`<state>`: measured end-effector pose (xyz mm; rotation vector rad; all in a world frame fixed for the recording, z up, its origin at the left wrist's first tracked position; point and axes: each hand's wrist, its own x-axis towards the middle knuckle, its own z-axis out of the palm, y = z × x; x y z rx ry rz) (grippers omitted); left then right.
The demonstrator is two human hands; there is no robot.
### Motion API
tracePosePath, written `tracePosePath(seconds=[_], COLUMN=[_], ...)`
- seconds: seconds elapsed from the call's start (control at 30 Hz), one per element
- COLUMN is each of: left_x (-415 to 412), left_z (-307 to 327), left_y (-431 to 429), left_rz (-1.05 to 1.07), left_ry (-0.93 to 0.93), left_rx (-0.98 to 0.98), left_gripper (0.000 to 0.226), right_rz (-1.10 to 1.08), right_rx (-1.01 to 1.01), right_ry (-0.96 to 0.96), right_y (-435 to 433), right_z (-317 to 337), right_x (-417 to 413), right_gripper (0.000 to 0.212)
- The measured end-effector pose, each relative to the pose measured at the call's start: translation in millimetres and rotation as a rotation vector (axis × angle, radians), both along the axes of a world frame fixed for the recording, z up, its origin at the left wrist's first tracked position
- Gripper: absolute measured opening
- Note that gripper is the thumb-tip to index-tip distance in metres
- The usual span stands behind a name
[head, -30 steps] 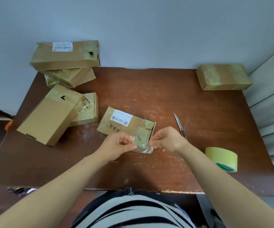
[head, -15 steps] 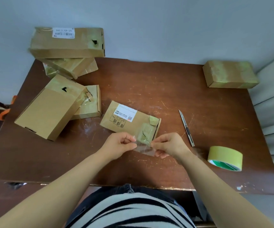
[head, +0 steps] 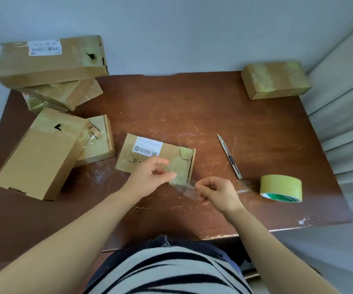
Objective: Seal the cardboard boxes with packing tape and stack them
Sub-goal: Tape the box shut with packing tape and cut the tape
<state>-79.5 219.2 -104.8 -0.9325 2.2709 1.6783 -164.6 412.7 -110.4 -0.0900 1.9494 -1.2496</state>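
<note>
a small flat brown cardboard box with a white label lies in the middle of the scratched brown wooden table. the left hand is over the near edge of this box. the right hand is just in front of the box's near right corner. the hands are a little apart, and a short strip of clear tape runs between them. the right hand pinches one end with curled fingers. the other end meets the left thumb, but i cannot tell if the left hand grips it. to the right lie a thin silver cutter knife and a roll of yellow-green packing tape. a pile of brown cardboard boxes sits at the left, and one taped brown box sits at the far right corner.
</note>
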Motion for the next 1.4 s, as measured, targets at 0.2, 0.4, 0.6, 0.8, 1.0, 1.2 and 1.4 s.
tracePosePath(seconds=[0.2, 0.4, 0.6, 0.8, 1.0, 1.2, 1.4], left_x=[-6, -30, -41, -44, -44, -44, -47], left_z=[-14, -19, -21, -21, -23, -25, -25], left_y=[6, 8, 0, -6, -7, -11, -14], left_rz=[-0.175, -0.237, -0.283, -0.313, -0.324, -0.334, -0.326], left_ry=[0.076, -0.093, -0.178, -0.168, -0.165, -0.169, -0.159], left_rx=[-0.38, -0.466, -0.411, -0.405, -0.418, -0.393, -0.364], left_gripper=[0.017, 0.033, 0.036, 0.031, 0.03, 0.03, 0.027], right_rz=[-0.323, -0.401, -0.431, -0.418, -0.376, -0.307, -0.257], right_rx=[-0.134, -0.171, -0.122, -0.034, 0.08, 0.207, 0.292], right_ry=[-0.134, -0.204, -0.268, -0.22, -0.127, -0.006, 0.059], right_y=[12, 2, -16, -34, -43, -48, -52], right_z=[-9, -8, -8, -9, -10, -12, -15], right_x=[1, 6, 20, 23, 22, 24, 25], right_gripper=[0.003, 0.003, 0.005, 0.007, 0.016, 0.017, 0.018])
